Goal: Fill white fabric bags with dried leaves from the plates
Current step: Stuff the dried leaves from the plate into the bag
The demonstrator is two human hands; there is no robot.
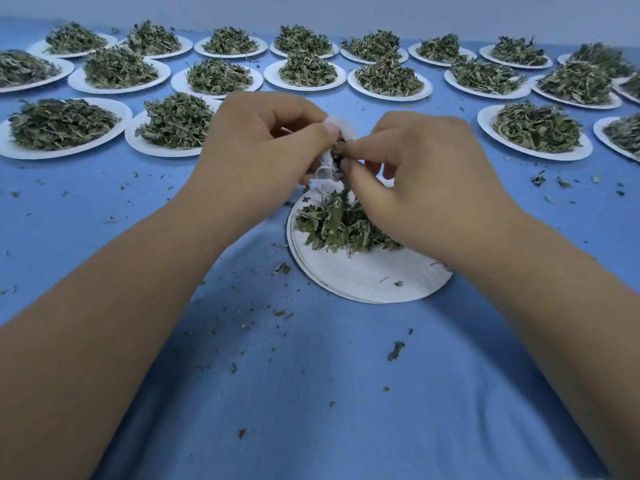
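On blue cloth (311,393), rows of heaped plates (62,150). Above the near plate (363,282), pinched open in the left hand (256,140) — the white fabric bag (337,124); between the right hand (426,174) fingertips, dried leaves (339,152). Limp, light, crumbly — best held by the rim.

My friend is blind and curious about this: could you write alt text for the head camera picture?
Two hands meet above a white paper plate of dried leaves: the left hand holds a white fabric bag while the right hand pinches leaves at its opening. Many more plates heaped with leaves stand in rows on the blue cloth behind.
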